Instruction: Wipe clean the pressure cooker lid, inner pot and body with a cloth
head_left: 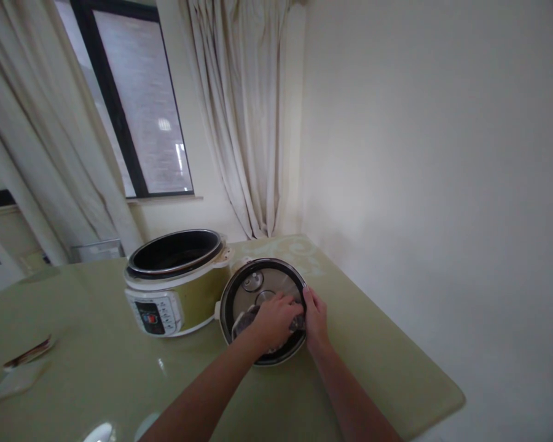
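The underside of a round pressure cooker lid (pixel 279 278) faces me, tilted up beside the cooker, with a dark sealing ring around a metal plate. My right hand (pixel 316 316) grips the lid's right rim, thumb on the edge. Across the lower part of the lid, my left hand (pixel 276 319) presses down a dark greyish cloth (pixel 243 321), its fingers bent over the fabric. To the left stands the electric pressure cooker (pixel 203 296), white and olive green, uncovered, with a dark inner pot (pixel 175 253) and a control panel in front.
Both cooker and lid are on a pale green glossy table (pixel 92 344). At the left lie a brownish flat item (pixel 28 354) and a blurred pale, dark-ended object (pixel 16 387). A white wall (pixel 433 184) borders the table's right side; curtains (pixel 244 110) and a window are behind.
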### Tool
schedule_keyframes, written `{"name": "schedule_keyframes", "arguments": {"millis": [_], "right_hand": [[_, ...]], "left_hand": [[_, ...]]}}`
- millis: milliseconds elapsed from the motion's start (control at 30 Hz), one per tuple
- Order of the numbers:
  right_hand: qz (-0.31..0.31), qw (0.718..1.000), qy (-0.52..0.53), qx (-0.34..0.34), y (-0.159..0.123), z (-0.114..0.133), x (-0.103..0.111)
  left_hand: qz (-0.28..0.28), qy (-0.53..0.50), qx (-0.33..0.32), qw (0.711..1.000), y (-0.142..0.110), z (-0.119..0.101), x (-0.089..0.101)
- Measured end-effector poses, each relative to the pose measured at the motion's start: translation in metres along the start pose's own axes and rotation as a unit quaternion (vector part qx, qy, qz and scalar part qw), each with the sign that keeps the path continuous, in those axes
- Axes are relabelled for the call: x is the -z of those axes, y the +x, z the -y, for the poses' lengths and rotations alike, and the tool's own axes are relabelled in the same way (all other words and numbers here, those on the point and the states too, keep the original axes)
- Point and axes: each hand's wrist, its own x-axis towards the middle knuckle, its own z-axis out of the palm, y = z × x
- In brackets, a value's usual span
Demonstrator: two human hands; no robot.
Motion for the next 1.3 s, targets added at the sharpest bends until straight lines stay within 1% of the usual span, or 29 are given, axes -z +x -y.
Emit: {"name": "schedule_keyframes", "arguments": {"millis": [67,167,233,300,367,433,500,567,667,767,867,933,1033,1133,1200,1300], "right_hand": [[0.005,1.000,0.022,-0.005,-0.002,0.002,-0.001],[0.006,0.999,0.036,-0.008,-0.004,0.004,-0.004],[0.005,0.999,0.042,-0.011,-0.003,0.003,-0.004],[-0.001,0.999,0.042,-0.015,-0.002,0.001,-0.004],[-0.014,0.999,0.032,-0.015,0.000,-0.002,-0.003],[-0.027,0.999,0.020,-0.007,0.002,-0.005,-0.002],[-0.033,0.999,0.019,-0.002,0.003,-0.008,-0.001],[-0.044,0.998,0.031,-0.017,0.005,-0.010,0.000],[-0.071,0.994,0.058,-0.054,0.007,-0.014,0.001],[-0.092,0.990,0.072,-0.074,0.010,-0.018,0.001],[-0.090,0.987,0.092,-0.090,0.010,-0.020,-0.001],[-0.072,0.987,0.108,-0.093,0.009,-0.019,-0.002],[-0.044,0.989,0.112,-0.084,0.008,-0.014,-0.001],[-0.048,0.992,0.096,-0.064,0.008,-0.009,-0.001],[-0.052,0.992,0.099,-0.057,0.007,-0.007,-0.002],[-0.046,0.990,0.122,-0.048,0.003,-0.006,-0.005]], "left_hand": [[-0.042,0.002,0.038,0.998,0.005,0.007,0.004],[-0.102,-0.008,0.117,0.988,0.016,0.019,0.012],[-0.124,-0.013,0.161,0.979,0.024,0.023,0.015],[-0.131,-0.018,0.179,0.975,0.030,0.023,0.015],[-0.124,-0.028,0.170,0.977,0.033,0.017,0.012],[-0.108,-0.040,0.147,0.982,0.033,0.008,0.008],[-0.085,-0.050,0.123,0.988,0.029,0.000,0.004],[-0.056,-0.061,0.098,0.992,0.022,-0.006,0.002],[-0.010,-0.075,0.062,0.995,0.010,-0.004,0.005],[0.029,-0.076,0.046,0.996,-0.002,0.004,0.012],[0.070,-0.047,0.061,0.995,-0.011,0.016,0.020],[0.084,-0.025,0.076,0.993,-0.016,0.027,0.026],[0.078,0.005,0.114,0.990,-0.025,0.047,0.033],[0.064,0.038,0.178,0.981,-0.035,0.063,0.036],[0.059,0.050,0.202,0.976,-0.041,0.064,0.035],[0.048,0.049,0.193,0.979,-0.047,0.053,0.030]]}}
